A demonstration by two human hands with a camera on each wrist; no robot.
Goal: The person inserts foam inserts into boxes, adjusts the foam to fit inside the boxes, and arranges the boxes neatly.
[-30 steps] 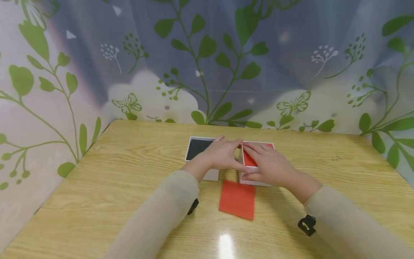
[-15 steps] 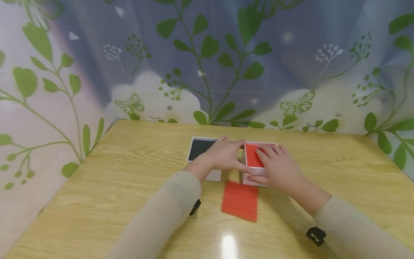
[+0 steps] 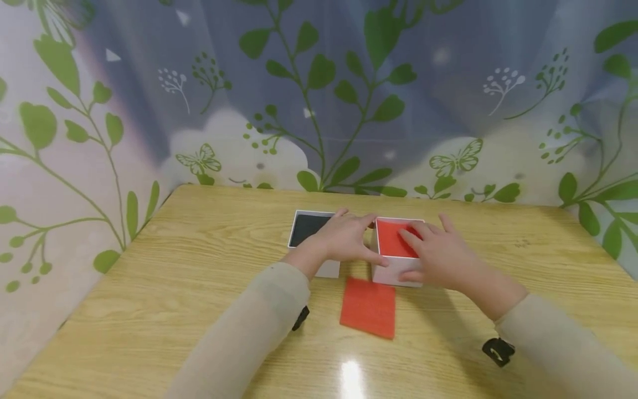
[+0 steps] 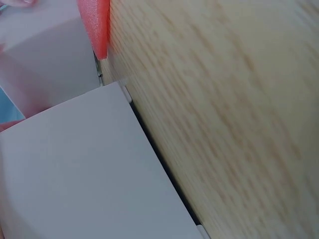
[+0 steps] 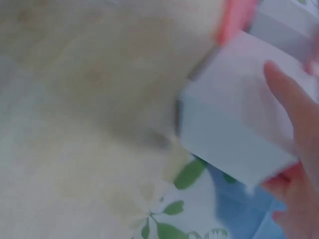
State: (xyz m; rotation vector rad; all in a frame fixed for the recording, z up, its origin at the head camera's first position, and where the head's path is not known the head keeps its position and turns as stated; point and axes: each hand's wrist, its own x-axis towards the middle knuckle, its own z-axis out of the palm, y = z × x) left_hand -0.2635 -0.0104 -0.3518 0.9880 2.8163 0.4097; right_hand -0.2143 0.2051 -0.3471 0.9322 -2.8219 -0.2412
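Note:
In the head view a white box (image 3: 396, 271) has a red sheet (image 3: 391, 238) inside its open top. My left hand (image 3: 344, 237) holds this box at its left side, thumb at the near corner and a fingertip at the far corner. My right hand (image 3: 441, 252) lies over the box's right part. Its fingertips reach onto the red sheet, while the thumb lies along the box's front wall. In the right wrist view the thumb (image 5: 289, 92) shows against the white wall. A red square foam pad (image 3: 368, 307) lies flat on the table before the box.
A second white box (image 3: 328, 270) with a dark lining stands left of the first, partly hidden under my left hand. Both stand on a wood-grain table (image 3: 199, 288). A leaf-patterned curtain (image 3: 319, 111) hangs along the table's far edge.
My right hand has slid rightward over the box, from its left part to its right, uncovering more of the red sheet. My left hand keeps its place on the box.

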